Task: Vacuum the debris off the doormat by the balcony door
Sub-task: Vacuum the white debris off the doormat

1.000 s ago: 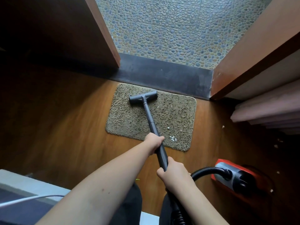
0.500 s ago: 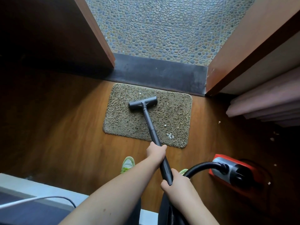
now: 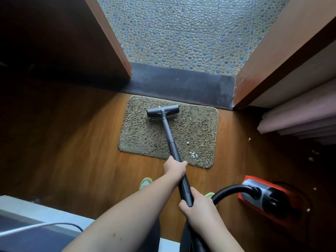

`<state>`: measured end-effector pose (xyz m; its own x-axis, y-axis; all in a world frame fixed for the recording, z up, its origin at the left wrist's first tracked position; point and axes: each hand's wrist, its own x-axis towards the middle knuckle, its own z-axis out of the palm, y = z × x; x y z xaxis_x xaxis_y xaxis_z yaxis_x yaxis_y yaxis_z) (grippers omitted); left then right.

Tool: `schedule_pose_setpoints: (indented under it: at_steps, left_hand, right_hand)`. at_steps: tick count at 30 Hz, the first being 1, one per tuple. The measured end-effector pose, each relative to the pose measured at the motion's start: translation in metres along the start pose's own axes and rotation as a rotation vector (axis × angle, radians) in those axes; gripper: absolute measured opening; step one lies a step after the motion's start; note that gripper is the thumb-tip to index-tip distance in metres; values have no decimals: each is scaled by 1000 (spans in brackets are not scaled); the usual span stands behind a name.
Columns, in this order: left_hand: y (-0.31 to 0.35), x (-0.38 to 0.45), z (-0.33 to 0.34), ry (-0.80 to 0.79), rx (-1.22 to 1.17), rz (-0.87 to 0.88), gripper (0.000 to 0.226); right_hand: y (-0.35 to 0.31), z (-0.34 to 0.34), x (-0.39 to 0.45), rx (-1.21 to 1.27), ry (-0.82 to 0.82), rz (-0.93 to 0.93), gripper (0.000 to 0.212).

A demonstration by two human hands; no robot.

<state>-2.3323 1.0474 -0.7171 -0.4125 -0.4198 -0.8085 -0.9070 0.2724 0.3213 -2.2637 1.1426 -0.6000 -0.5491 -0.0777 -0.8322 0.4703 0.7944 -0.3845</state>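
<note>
A shaggy olive doormat (image 3: 145,135) lies on the wooden floor in front of the dark door sill. The dark vacuum wand (image 3: 168,133) runs from my hands to its T-shaped nozzle (image 3: 163,110), which rests on the mat's far part. My left hand (image 3: 175,166) grips the wand at the mat's near edge. Lower down, my right hand (image 3: 195,206) grips the wand's end where the black hose (image 3: 231,190) joins. White debris bits (image 3: 193,154) lie on the mat to the right of the wand, and a few beside the nozzle.
The red and grey vacuum body (image 3: 269,199) sits on the floor at the right. Pink curtain folds (image 3: 298,120) hang at the right, with loose crumbs (image 3: 311,158) on the floor nearby. Wooden door frames flank the pebble balcony floor (image 3: 181,33). My green shoe (image 3: 145,182) shows below the mat.
The nozzle was drawn back toward the mat's middle half a second ago and has now been pushed forward to the far part again. Both hands keep their grip on the wand.
</note>
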Motion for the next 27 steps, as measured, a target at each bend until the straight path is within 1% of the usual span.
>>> schedule_pose_setpoints:
  at_steps: [6,13,17,27]
  left_hand:
    - [18,22,-21,16,16,3,39]
    - [33,40,-33,1,33,-10,45]
    - [34,44,-35,-3,47,-21,48]
    - [31,52,-38,-31,5,-25,46]
  right_hand:
    - [-27,-1,22,-6,3,10,22]
    - [-51,-4,43,19,-22,15,19]
    - [-55,-4,49,-23,-58,58,30]
    - [-64,1,54,48,-133,99,43]
